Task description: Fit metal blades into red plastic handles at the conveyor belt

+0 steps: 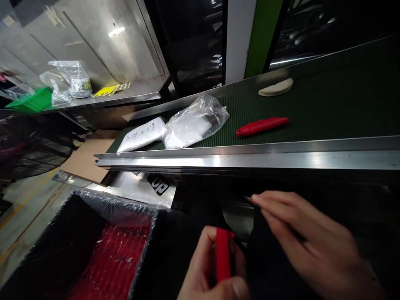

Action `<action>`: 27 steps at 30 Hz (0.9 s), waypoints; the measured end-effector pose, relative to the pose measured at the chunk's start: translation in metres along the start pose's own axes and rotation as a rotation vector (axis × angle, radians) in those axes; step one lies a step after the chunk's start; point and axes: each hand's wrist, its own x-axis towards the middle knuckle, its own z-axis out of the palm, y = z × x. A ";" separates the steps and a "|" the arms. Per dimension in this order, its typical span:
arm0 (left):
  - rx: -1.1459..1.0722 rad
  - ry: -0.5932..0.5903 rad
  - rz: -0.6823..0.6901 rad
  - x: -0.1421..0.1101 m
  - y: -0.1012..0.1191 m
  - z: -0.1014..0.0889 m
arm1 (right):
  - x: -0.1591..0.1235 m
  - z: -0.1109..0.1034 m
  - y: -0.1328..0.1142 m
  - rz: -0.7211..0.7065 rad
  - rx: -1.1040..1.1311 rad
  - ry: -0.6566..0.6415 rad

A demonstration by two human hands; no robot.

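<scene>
So the person's left hand (208,271) is down at the bottom of the view, fingers wrapped around a small red plastic piece (223,259), thumb pressed across its lower end, piece standing roughly upright. Right beside it, the right hand (315,243) is pinching the top edge of something dark, looks like a black pouch or sleeve (268,258), fingers narrowed together on the rim. It's blurry there, so hard to say what the dark thing really is.

Looks like the step in hand is getting that red piece together with the dark sleeve: the two are nearly touching, the piece just left of the sleeve's edge. As a guess, the next bit would call for the right hand to keep the opening spread while the left lines the piece up with it. Not much room for a sloppy angle.

Up beyond both hands runs the green conveyor belt (328,112), with another red handle-shaped part (261,126) lying on it straight ahead. Further left of that sit a clear plastic bag (195,121) and a white packet with handwriting (142,135). Down left of the left hand there's a bin lined with plastic (93,246), full of more red parts.
</scene>
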 end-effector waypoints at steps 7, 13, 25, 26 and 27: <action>-0.096 -0.125 -0.032 0.007 0.009 -0.009 | -0.006 0.008 -0.028 -0.098 0.093 -0.070; -0.128 -0.197 0.006 0.009 0.004 -0.010 | -0.005 0.008 -0.022 -0.133 0.069 -0.121; -0.243 -0.323 0.045 0.006 -0.021 -0.018 | -0.005 0.006 -0.002 0.036 -0.025 0.002; -0.248 -0.319 0.048 0.006 -0.020 -0.017 | -0.004 0.003 -0.002 0.022 -0.017 -0.027; -0.248 -0.304 0.033 0.006 -0.018 -0.015 | -0.003 0.000 -0.003 -0.023 -0.011 -0.063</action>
